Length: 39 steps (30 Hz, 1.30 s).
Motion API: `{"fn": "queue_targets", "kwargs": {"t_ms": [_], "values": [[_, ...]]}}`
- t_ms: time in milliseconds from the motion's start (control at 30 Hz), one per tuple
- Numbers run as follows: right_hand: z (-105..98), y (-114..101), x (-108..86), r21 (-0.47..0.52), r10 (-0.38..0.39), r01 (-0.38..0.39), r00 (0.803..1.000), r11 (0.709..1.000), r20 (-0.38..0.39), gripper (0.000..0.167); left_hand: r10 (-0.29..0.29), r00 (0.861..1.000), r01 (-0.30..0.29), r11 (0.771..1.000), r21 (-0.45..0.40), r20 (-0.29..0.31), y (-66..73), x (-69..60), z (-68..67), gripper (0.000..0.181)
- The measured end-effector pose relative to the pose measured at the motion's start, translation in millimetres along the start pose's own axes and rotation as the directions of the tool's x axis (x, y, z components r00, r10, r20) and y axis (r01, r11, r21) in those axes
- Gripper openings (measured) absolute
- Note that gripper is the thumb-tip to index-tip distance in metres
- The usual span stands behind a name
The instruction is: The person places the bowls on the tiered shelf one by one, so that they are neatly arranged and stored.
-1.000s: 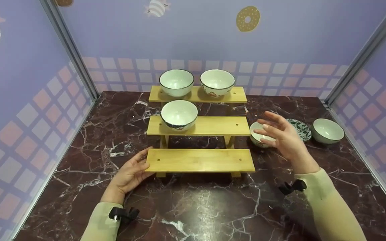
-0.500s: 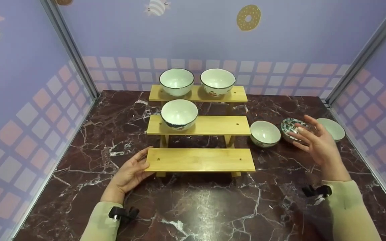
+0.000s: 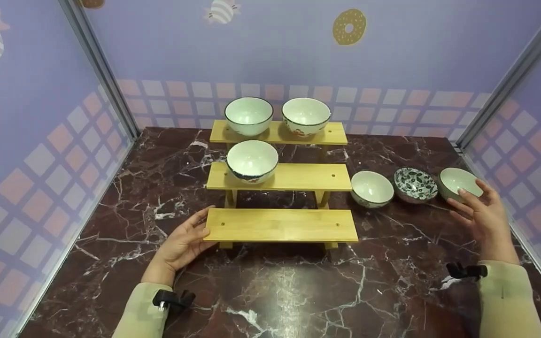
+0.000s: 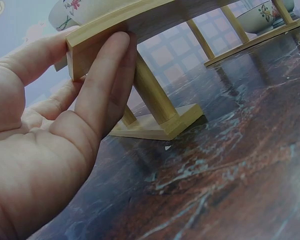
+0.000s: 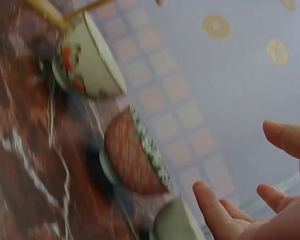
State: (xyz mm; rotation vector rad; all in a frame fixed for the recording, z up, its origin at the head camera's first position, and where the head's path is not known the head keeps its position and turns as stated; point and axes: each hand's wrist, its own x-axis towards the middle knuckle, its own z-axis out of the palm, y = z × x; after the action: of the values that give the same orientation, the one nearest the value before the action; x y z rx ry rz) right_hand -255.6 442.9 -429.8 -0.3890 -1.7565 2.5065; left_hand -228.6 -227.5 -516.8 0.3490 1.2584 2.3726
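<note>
A three-tier wooden display stand [image 3: 280,225] stands on the table, and my left hand [image 3: 183,246] holds the left end of its lowest step. In the left wrist view the thumb and fingers lie on different sides of the step's end [image 4: 97,52]. My right hand [image 3: 484,218] is over the near right side of a pale green bowl [image 3: 456,180], fingers spread; contact cannot be told. Left of that bowl sit a green leaf-patterned bowl [image 3: 415,185], reddish outside [image 5: 135,155], and a white bowl [image 3: 371,188] with flowers outside [image 5: 87,60].
Two bowls, one plain [image 3: 249,115] and one flowered [image 3: 306,115], stand on the top step. A dark-rimmed bowl [image 3: 252,162] occupies the middle step's left half. Purple walls [image 3: 270,51] enclose the dark marble table [image 3: 298,291] at the back and sides.
My right hand has moved right, from over the white bowl past the leaf-patterned bowl to the pale green bowl. The left hand stays at the lowest step.
</note>
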Motion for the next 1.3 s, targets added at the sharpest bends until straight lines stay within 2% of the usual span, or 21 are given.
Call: {"fn": "queue_targets", "kwargs": {"t_ms": [100, 233, 567, 667, 967, 1133, 1300], "values": [[-10.8, 0.5, 5.3, -0.002, 0.022, -0.022, 0.993, 1.000, -0.113, 0.098, 0.002, 1.000, -0.002, 1.000, -0.006, 0.004, 0.4, -0.1, 0.2, 0.068], [-21.4, -0.1, 14.0, 0.001, 0.068, -0.069, 0.972, 0.998, -0.225, 0.106, 0.002, 1.000, -0.002, 1.000, -0.011, 0.004, 0.9, -0.4, 0.2, 0.067], [-36.2, 9.7, 42.6, 0.023, 0.136, -0.136, 0.943, 0.990, -0.305, 0.110, -0.005, 1.000, 0.005, 1.000, -0.002, -0.006, 0.5, -0.8, 0.2, 0.070], [-39.9, 14.4, 51.5, 0.056, 0.150, -0.139, 0.939, 0.989, -0.309, 0.113, -0.006, 1.000, 0.006, 1.000, -0.001, -0.012, 0.7, -0.7, 0.7, 0.072], [-44.2, 22.6, 70.7, 0.157, 0.200, -0.167, 0.953, 0.973, -0.228, 0.114, -0.005, 1.000, 0.005, 1.000, -0.004, -0.004, 0.6, -1.0, 0.3, 0.073], [-43.0, 27.8, 73.7, 0.159, 0.179, -0.149, 0.964, 0.976, -0.195, 0.109, -0.005, 1.000, 0.005, 1.000, -0.008, -0.002, 0.7, -1.0, 0.2, 0.074], [-40.6, 32.3, 73.3, 0.202, 0.152, -0.117, 0.974, 0.972, -0.167, 0.109, -0.007, 1.000, 0.007, 1.000, -0.002, -0.002, 1.1, -1.2, 0.5, 0.074]]}}
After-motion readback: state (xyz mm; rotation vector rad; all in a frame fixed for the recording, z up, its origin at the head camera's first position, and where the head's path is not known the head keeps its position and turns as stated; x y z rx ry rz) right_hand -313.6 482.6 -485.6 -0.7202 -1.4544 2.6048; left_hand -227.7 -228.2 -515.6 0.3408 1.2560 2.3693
